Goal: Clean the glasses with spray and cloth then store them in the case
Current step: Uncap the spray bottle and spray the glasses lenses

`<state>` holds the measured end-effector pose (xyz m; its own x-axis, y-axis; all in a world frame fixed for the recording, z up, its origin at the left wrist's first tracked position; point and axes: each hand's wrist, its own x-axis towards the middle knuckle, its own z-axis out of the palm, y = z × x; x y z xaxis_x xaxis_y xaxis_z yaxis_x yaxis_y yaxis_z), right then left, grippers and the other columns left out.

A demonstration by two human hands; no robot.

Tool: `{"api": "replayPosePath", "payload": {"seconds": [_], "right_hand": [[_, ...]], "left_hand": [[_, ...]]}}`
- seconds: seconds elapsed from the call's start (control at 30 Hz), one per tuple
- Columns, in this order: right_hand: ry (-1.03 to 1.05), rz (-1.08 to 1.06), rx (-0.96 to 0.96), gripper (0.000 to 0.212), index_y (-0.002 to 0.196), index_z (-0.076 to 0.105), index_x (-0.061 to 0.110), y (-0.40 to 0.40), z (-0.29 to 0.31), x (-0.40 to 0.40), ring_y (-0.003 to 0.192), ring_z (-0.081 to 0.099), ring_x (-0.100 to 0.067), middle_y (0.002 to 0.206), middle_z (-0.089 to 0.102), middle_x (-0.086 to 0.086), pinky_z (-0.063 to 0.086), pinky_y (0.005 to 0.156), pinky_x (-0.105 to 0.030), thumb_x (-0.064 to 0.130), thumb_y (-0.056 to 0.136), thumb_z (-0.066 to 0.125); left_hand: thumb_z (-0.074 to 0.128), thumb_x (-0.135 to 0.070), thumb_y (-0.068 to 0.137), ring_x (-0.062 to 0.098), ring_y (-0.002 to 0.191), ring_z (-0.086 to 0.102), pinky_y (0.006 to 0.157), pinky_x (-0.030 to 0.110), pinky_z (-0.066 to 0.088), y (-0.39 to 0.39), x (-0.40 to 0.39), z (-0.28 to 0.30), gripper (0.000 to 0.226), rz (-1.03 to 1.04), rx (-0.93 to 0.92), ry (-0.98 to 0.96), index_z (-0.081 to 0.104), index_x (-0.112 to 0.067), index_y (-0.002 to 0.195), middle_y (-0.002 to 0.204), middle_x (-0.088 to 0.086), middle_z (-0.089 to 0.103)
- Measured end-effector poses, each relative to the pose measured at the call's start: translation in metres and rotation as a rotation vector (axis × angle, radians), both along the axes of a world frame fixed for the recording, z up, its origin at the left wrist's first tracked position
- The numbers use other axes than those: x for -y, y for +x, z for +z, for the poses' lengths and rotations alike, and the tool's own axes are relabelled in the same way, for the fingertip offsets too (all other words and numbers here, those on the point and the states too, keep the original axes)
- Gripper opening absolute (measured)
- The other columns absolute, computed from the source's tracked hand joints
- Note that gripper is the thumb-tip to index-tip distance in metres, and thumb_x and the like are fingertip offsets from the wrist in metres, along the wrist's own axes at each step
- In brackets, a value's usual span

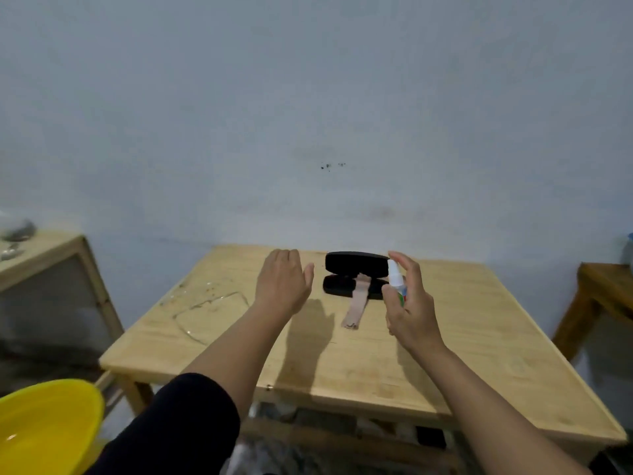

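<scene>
Spray bottle [396,282] sits gripped in your right hand [411,303]; your left hand [282,286] hovers relaxed and empty. Case [356,275] lies open on the table [342,354], cloth [358,305] draped out; glasses unseen, cleaning seemingly not begun.

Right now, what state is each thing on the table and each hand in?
Glasses case: open, lid up, on the wooden table.
Cloth: draped from the case onto the table, untouched.
Spray bottle: upright, held in the right hand.
Left hand: open, empty, raised above the table.
Glasses: not visible.
</scene>
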<state>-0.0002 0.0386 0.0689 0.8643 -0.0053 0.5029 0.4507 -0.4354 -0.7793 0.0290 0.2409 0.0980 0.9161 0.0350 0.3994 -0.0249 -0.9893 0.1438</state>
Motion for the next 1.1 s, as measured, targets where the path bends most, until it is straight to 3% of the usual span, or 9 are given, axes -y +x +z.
{"api": "replayPosePath", "payload": {"seconds": [0.13,0.23,0.43,0.6,0.7,0.77,0.83,0.97,1.1], "right_hand": [[-0.01,0.107,0.011,0.043,0.122,0.039,0.042,0.004,-0.001,-0.048,0.042,0.044,-0.02,0.066,0.056,-0.013,0.04,0.044,-0.034,0.024,0.082,0.041],[-0.03,0.172,0.011,0.044,0.121,0.038,0.046,0.01,-0.007,-0.079,0.045,0.045,-0.024,0.071,0.055,-0.004,0.044,0.047,-0.039,0.024,0.083,0.042],[-0.06,0.247,0.007,0.045,0.119,0.033,0.054,0.014,-0.018,-0.129,0.048,0.045,-0.042,0.067,0.054,-0.023,0.043,0.045,-0.05,0.025,0.085,0.04],[-0.076,0.281,-0.023,0.048,0.115,0.031,0.062,0.02,-0.03,-0.15,0.044,0.039,-0.026,0.067,0.054,-0.019,0.043,0.044,-0.049,0.025,0.086,0.041],[-0.083,0.289,-0.035,0.052,0.117,0.032,0.059,0.029,-0.037,-0.156,0.045,0.038,-0.02,0.061,0.051,-0.013,0.039,0.043,-0.044,0.017,0.091,0.044],[-0.084,0.294,-0.045,0.053,0.119,0.033,0.055,0.034,-0.04,-0.159,0.044,0.037,-0.017,0.057,0.047,-0.009,0.036,0.045,-0.038,0.011,0.092,0.044],[-0.078,0.297,-0.059,0.053,0.117,0.033,0.057,0.036,-0.042,-0.161,0.043,0.036,-0.016,0.057,0.046,-0.009,0.034,0.045,-0.035,0.011,0.093,0.044],[-0.054,0.296,-0.105,0.057,0.111,0.032,0.063,0.038,-0.041,-0.164,0.043,0.033,-0.013,0.056,0.042,-0.009,0.03,0.045,-0.031,0.01,0.093,0.043],[-0.054,0.293,-0.12,0.055,0.112,0.032,0.062,0.04,-0.042,-0.161,0.043,0.032,-0.011,0.056,0.041,-0.007,0.029,0.045,-0.031,0.012,0.093,0.043]], "left_hand": [[0.033,-0.034,0.098,0.031,0.12,0.043,0.101,0.035,0.032,-0.017,-0.058,-0.002,0.044,0.122,0.013,-0.038,0.048,0.0,0.12,0.12,0.019,0.055],[0.032,-0.032,0.098,0.03,0.119,0.044,0.098,0.036,0.035,-0.031,-0.098,-0.009,0.042,0.199,-0.002,-0.078,0.048,0.0,0.121,0.12,0.018,0.056],[0.032,-0.007,0.095,0.03,0.121,0.041,0.094,0.035,0.037,-0.05,-0.17,-0.035,0.034,0.281,-0.036,-0.149,0.046,-0.002,0.125,0.126,0.016,0.051],[0.038,0.009,0.085,0.027,0.131,0.035,0.099,0.036,0.039,-0.052,-0.202,-0.065,0.055,0.251,-0.058,-0.177,0.04,-0.013,0.136,0.142,0.011,0.039],[0.045,-0.002,0.09,0.027,0.135,0.033,0.104,0.039,0.036,-0.046,-0.209,-0.076,0.048,0.25,-0.1,-0.2,0.043,-0.017,0.135,0.149,0.01,0.031],[0.046,-0.009,0.093,0.025,0.132,0.038,0.101,0.029,0.038,-0.042,-0.211,-0.079,0.039,0.239,-0.113,-0.237,0.048,-0.018,0.131,0.15,0.007,0.03],[0.045,-0.013,0.094,0.022,0.127,0.044,0.093,0.014,0.038,-0.038,-0.214,-0.082,0.035,0.218,-0.114,-0.279,0.052,-0.015,0.128,0.149,0.005,0.032],[0.052,-0.007,0.091,0.029,0.128,0.045,0.104,0.034,0.036,-0.027,-0.213,-0.084,0.031,0.224,-0.053,-0.308,0.06,-0.013,0.12,0.145,0.011,0.042],[0.049,-0.004,0.092,0.023,0.104,0.063,0.087,0.019,0.039,-0.017,-0.205,-0.078,0.025,0.232,0.082,-0.478,0.067,-0.007,0.109,0.112,0.011,0.067]]}}
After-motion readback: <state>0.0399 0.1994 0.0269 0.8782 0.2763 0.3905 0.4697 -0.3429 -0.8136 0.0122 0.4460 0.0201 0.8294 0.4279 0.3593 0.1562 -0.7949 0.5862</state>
